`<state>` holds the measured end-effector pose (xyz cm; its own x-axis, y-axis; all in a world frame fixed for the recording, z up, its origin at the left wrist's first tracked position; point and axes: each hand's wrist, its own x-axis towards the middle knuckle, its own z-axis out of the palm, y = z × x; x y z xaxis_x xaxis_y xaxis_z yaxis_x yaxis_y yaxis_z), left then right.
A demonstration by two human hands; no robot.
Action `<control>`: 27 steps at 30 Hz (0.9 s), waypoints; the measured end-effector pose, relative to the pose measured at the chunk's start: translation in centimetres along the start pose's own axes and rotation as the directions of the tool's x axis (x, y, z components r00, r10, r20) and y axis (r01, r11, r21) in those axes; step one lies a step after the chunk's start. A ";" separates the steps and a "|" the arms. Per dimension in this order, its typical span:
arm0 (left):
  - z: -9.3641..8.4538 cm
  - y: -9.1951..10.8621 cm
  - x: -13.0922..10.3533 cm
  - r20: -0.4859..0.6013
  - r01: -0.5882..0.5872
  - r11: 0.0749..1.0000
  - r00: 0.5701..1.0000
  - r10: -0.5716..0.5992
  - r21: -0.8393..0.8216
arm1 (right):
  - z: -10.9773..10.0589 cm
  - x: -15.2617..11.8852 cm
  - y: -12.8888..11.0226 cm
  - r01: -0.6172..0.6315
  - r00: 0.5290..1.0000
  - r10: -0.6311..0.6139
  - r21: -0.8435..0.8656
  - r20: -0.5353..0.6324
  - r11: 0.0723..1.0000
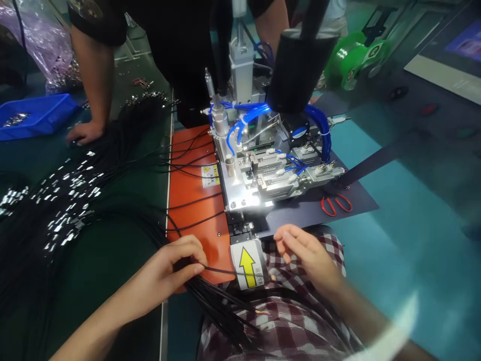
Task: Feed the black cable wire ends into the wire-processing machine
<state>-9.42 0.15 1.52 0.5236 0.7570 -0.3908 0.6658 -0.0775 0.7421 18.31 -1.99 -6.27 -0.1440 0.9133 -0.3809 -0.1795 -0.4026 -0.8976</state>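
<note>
My left hand (180,263) pinches a thin black cable (220,272) between thumb and fingers. The cable crosses a white label with a yellow arrow (246,263) at the front of the machine (259,175). Beneath that hand a bundle of black cables (214,298) hangs over my lap, some ends showing bare coloured wires. My right hand (304,253) hovers right of the label, its fingers loosely bent and apart, with nothing visible in them. Several black cables lie across the orange plate (195,200) and run into the machine's left side.
Many black cables with shiny metal ends (75,195) cover the dark green table at left, near a blue tray (37,116). Across from me a person leans a hand (88,133) on that table. Red-handled scissors (336,204) lie right of the machine. A green spool (347,57) stands behind.
</note>
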 end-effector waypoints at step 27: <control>5.8 4.1 5.3 -0.021 0.053 0.818 0.997 -0.079 -0.572 | 1.4 -0.3 -1.7 0.050 0.995 -0.061 0.129 0.077 0.990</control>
<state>-0.90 0.08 -0.68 0.4579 0.7742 -0.4370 0.2684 0.3482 0.8982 17.27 -1.63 -4.32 -0.2077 0.9286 -0.3074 -0.3103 -0.3606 -0.8796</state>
